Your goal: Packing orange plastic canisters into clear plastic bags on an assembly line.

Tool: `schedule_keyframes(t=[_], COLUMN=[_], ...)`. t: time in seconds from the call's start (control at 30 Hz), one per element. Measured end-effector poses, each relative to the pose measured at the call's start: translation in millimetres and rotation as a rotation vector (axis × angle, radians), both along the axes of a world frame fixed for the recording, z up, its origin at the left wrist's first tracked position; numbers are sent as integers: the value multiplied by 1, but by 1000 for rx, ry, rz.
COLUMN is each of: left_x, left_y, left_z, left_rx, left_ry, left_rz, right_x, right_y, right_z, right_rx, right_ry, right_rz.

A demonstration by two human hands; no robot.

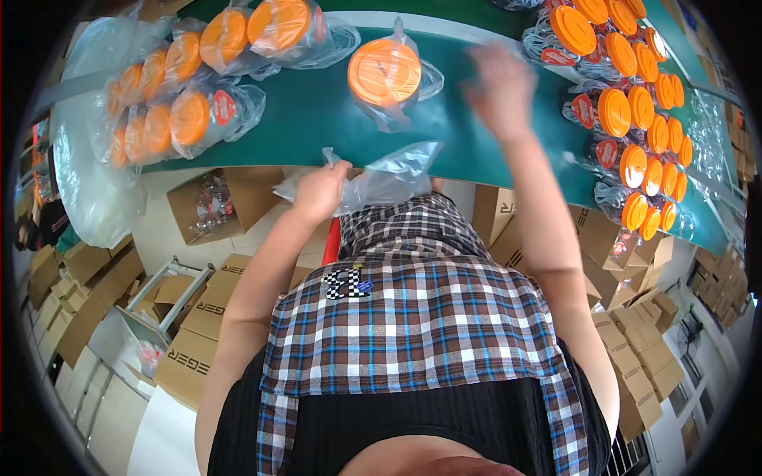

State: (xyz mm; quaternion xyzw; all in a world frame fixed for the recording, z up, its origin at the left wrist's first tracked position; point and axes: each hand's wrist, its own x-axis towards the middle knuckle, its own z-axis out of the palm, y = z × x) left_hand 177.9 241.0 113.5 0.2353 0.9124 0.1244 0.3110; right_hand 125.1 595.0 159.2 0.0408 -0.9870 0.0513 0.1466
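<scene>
My left hand [321, 192] is closed on a clear plastic bag [397, 174], which hangs over the table's near edge in front of my apron. Over the green table [294, 119], my right hand [502, 91] reaches forward, its fingers smeared by motion. Between it and the left rows stands an orange-lidded jar [385, 73] inside a clear bag. To the right are several orange-lidded jars [614, 113] with red labels and grey cords, apparently unbagged. My right hand is nearest to this group but apart from it.
On the left, several bagged orange-lidded jars [224, 36] stand in two rows beside a pile of clear plastic bags [95, 182]. Below the table edge, an opened carton [190, 216] holds clear plastic items. More cardboard boxes [202, 325] stand on the floor at both sides.
</scene>
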Motion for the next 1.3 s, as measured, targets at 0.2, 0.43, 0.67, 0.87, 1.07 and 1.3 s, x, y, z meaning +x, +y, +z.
schedule_keyframes(t=[0.2, 0.43, 0.67, 0.87, 1.07, 1.3], left_x=[-9, 2, 22, 39, 57, 59], left_y=[-2, 51, 107, 150, 195, 220], left_z=[55, 128, 149, 152, 163, 175], left_rx=[503, 898, 1139, 985, 1069, 1009], left_ry=[-267, -475, -624, -427, -296, -315], left_rz=[111, 353, 433, 456, 563, 678], right_x=[65, 87, 102, 133, 181, 187], right_y=[191, 208, 88, 20, -1, 49], right_z=[15, 19, 37, 96, 119, 130], right_rx=[394, 10, 138, -614, -808, -521], right_ry=[-82, -189, -125, 199, -80, 241], right_rz=[-699, -417, -437, 224, 245, 584])
